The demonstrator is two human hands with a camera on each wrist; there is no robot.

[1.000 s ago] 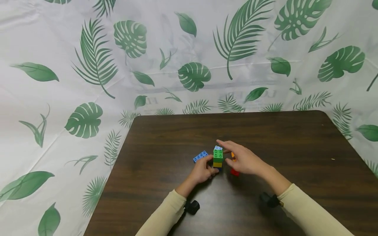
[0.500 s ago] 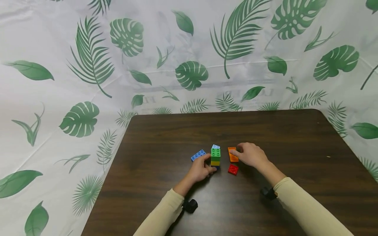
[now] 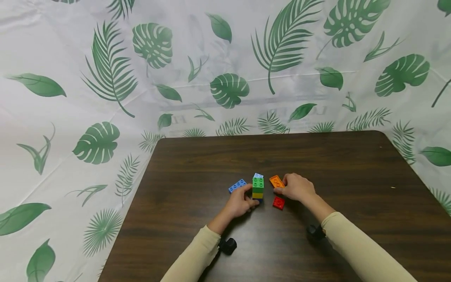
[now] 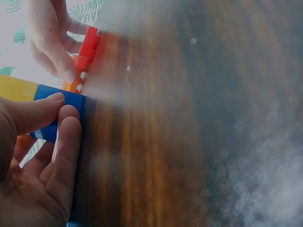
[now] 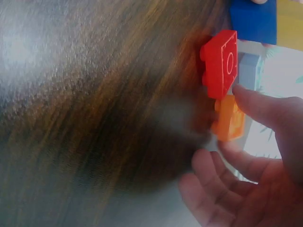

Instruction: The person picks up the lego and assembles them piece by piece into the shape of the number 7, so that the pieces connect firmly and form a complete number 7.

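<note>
A small upright stack of toy bricks stands mid-table, with a green brick [image 3: 258, 184] above a yellow brick [image 3: 258, 195] and a dark blue brick [image 4: 66, 106] at the bottom. My left hand [image 3: 239, 201] pinches that dark blue brick between thumb and fingers. Behind the green one shows a light blue top [image 3: 258, 175]. To the right, my right hand [image 3: 297, 187] has thumb and index finger on either side of an orange brick [image 3: 276, 181], which lies studs down. Its other fingers are bent beneath, as the right wrist view shows.
A red brick [image 3: 278, 203] lies studs down just in front of the orange one. Left of the stack, behind the left fingers, is a blue brick [image 3: 237, 185]. The dark wooden table [image 3: 197, 156] meets a leaf-patterned white sheet [image 3: 190, 90] at the back.
My right hand has moved away from the stack to the orange brick on the right, and that brick has turned a little. My left hand stays at the stack's base.
</note>
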